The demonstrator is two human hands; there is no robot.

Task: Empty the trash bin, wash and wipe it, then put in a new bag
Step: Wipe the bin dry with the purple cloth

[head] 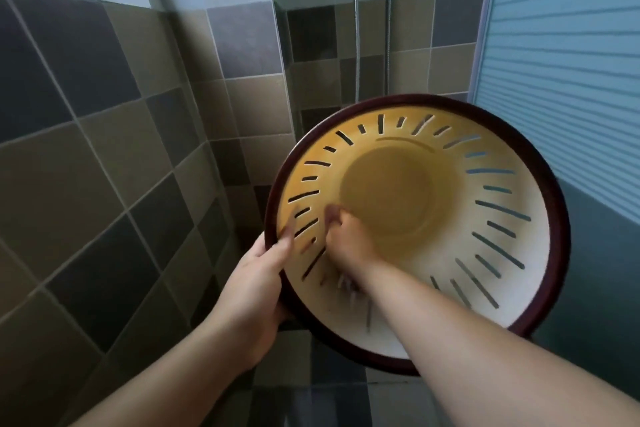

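Left hand point(258, 269) clamped on the dark maroon rim of the trash bin point(512, 253) at its lower left edge, fingers curled over the rim onto the slotted inner wall, thumb side out of sight behind the rim. Right hand point(346, 239) reached inside the bin, blurred, fingers bent against the inner wall near the slots; cannot tell whether anything is held in it, nor just how tightly curled. Bin raised off the floor and tipped with its mouth toward the camera: cream-yellow inside, long thin slots radiating round the wall, plain round bottom at centre. Behind and to the left, tiled wall point(104, 135) in grey, brown and tan squares. Farther back, a shower hose point(355, 28) hanging beside a glass panel. To the right, a pale blue ribbed panel point(568, 55).
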